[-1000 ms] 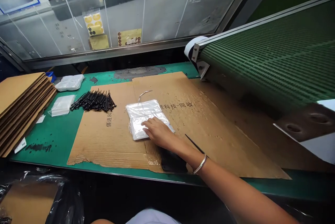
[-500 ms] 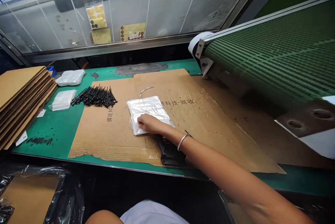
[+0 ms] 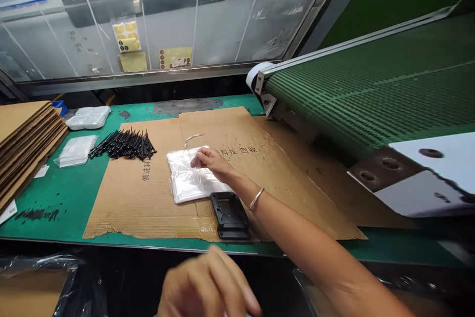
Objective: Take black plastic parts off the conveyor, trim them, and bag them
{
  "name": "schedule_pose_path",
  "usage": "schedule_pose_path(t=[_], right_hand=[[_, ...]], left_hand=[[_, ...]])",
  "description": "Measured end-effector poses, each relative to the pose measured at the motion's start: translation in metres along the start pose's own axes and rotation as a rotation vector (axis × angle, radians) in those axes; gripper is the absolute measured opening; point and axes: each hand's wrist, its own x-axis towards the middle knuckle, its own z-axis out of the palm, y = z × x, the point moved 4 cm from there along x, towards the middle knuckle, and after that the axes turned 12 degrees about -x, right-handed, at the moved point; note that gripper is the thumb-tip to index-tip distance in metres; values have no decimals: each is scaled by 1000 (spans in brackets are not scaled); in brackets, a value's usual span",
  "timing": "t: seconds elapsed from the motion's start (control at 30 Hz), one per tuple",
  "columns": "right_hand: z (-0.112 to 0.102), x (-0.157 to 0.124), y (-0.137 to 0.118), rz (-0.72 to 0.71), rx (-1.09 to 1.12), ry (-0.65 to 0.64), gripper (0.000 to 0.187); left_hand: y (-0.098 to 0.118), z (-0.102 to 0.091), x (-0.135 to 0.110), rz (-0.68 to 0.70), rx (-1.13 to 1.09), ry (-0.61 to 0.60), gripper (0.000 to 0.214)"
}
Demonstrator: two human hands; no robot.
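Observation:
My right hand [image 3: 211, 162], coming in from the right with a bangle on its wrist, is pinched above a stack of clear plastic bags [image 3: 185, 191]. A thin clear plastic bag [image 3: 197, 171] rises from the stack to its fingertips. Low in the view is my left hand [image 3: 208, 282], smeared by motion, its fingers curled; whether anything is in it I cannot tell. A black plastic frame-like part [image 3: 232, 223] lies at the near edge of the cardboard sheet [image 3: 148, 208], just right of the bags. Left of the bags lies a pile of thin black pin-like parts [image 3: 128, 145].
Stacked cardboard sheets [image 3: 25, 144] stand at the left on the green table [image 3: 70, 193]. Two more bundles of plastic bags [image 3: 89, 117] lie beside them. A green conveyor [image 3: 352, 89] juts in from the right. A lined box [image 3: 33, 287] sits below left.
My right hand has lifted from the near part of the bag stack towards its far part, drawing up plastic. My left hand has come into view at the bottom. The black part is uncovered.

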Motion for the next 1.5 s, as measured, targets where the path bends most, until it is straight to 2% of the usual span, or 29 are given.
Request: schedule_pose_path(t=[0.1, 0.2, 0.3, 0.37, 0.43, 0.57, 0.63, 0.7, 0.77, 0.87, 1.03, 1.1, 1.2, 1.23, 1.27, 1.3, 1.37, 1.4, 1.43, 1.5], right_hand=[[-7, -1, -15, -16, 158, 31, 36], [-1, -15, -39, -58, 268, -10, 38], [19, -45, -60, -71, 319, -165, 36], [34, -66, -67, -59, 374, -297, 33], [42, -84, -66, -29, 457, -339, 32], [41, -107, -45, 94, 579, -163, 39], [38, -119, -35, 138, 575, -148, 50], [35, -132, -28, 143, 502, -190, 54], [32, -145, -24, 141, 423, -229, 45], [29, -160, -18, 191, 407, -262, 40], [29, -168, -6, 187, 408, -157, 49], [28, -169, -6, 154, 404, -100, 51], [23, -172, -13, 98, 295, -9, 50], [21, -173, -18, 76, 216, 18, 48], [20, -175, -22, 53, 127, 39, 45], [20, -177, -27, 31, 37, 53, 42], [22, -179, -35, -24, -105, 57, 38], [25, -180, -38, -59, -150, 45, 37], [28, -181, -40, -95, -183, 28, 35], [33, -182, -40, -143, -218, -4, 34]], left_hand=[[12, -12, 30, 313, 79, 107, 28], [23, -26, 49, 552, 410, 224, 14], [33, -34, 60, 642, 688, 173, 70], [35, -39, 65, 581, 790, 85, 77], [33, -46, 67, 471, 845, 35, 62], [23, -58, 65, 298, 849, 21, 23], [19, -61, 62, 269, 860, 25, 14], [18, -62, 59, 277, 896, 42, 16], [18, -64, 58, 266, 916, 32, 17], [16, -65, 58, 178, 856, -15, 21], [5, -64, 61, 27, 780, -60, 27], [3, -62, 61, 77, 848, -26, 24], [13, -57, 55, 456, 1038, 204, 24], [14, -53, 51, 547, 1072, 235, 22], [13, -50, 49, 554, 1077, 194, 18], [7, -45, 48, 480, 1054, 96, 15], [-9, -37, 46, 206, 942, -156, 18], [-17, -34, 44, 85, 870, -239, 21], [-24, -32, 42, -3, 793, -274, 23], [-33, -31, 39, -102, 642, -241, 25]])
